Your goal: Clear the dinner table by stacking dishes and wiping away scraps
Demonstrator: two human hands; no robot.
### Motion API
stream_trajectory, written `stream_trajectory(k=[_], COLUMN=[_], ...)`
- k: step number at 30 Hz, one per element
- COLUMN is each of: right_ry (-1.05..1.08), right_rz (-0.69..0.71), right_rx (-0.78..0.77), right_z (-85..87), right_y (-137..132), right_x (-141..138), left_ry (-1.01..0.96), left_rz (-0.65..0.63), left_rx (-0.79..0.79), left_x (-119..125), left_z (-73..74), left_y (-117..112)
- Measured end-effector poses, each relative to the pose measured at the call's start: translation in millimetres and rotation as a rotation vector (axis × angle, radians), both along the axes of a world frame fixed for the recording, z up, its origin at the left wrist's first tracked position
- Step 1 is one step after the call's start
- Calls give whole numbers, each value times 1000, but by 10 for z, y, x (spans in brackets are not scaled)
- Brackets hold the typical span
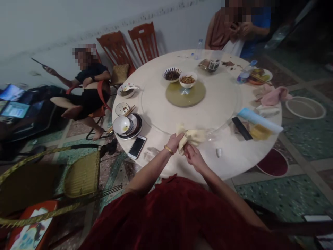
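Note:
Both my hands meet over the near edge of a round white table [223, 104]. My left hand [173, 142], with a gold bangle on the wrist, is closed on a pale yellow cloth [191, 136]. My right hand [193, 157] grips the same cloth from below. The cloth is bunched and blurred by motion, lying partly on the glass turntable [156, 114]. A small white scrap [219, 152] lies on the table to the right of my hands.
A phone [137, 147] and stacked bowls with chopsticks [127, 125] lie left. Two food bowls [182, 78] stand mid-table; a black remote [241, 128], blue sheet [260, 119] and pink cloth [273, 95] lie right. One person sits at left, another stands at the far side.

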State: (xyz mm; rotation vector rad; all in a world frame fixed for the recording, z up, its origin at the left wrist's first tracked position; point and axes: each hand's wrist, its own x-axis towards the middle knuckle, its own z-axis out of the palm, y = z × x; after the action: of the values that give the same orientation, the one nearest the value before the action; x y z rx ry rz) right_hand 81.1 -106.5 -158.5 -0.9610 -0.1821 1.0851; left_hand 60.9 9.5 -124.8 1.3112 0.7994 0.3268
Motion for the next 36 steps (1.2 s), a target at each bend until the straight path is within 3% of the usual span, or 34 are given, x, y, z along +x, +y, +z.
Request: stream_trajectory(k=[3, 5, 7, 9, 11, 13, 15, 19, 23, 26, 29, 33, 36], right_ry=[-67, -147, -189, -153, -41, 70, 96, -2, -59, -84, -87, -97, -99], right_rz=[32, -33, -235, -441, -521, -524, -524, -543, -549, -566, -619, -688, -737], right_rx=[-70, -109, -197, -333, -460, -507, -513, -570, -601, -622, -650, -650, -611], right_z=[-113, -257, -459, -686, -894, -1057, -1169, -1297, -1349, -1329, -1305, -1394, -1538], right_y=[-71, -151, -209, -205, -121, 17, 166, 359, 439, 514, 586, 591, 544], right_x=[-14, 6, 81, 224, 407, 582, 712, 833, 893, 936, 977, 1062, 1161], left_ry=[91, 147, 212, 386, 627, 773, 906, 1129, 1202, 1176, 1166, 1147, 1096], left_rz=[155, 300, 382, 376, 321, 283, 235, 107, 73, 125, 168, 175, 132], left_rx=[62, 217, 494, 886, 1206, 1311, 1269, 1156, 1258, 1361, 1327, 1245, 1194], left_x=[148, 272, 400, 545, 719, 905, 1062, 1171, 1097, 1048, 1016, 887, 706], left_z=[-16, 121, 386, 723, 1030, 1208, 1206, 843, 547, 479, 428, 284, 49], left_y=[389, 786, 1262, 1762, 2232, 2641, 2973, 3416, 3649, 3719, 3657, 3294, 2731])
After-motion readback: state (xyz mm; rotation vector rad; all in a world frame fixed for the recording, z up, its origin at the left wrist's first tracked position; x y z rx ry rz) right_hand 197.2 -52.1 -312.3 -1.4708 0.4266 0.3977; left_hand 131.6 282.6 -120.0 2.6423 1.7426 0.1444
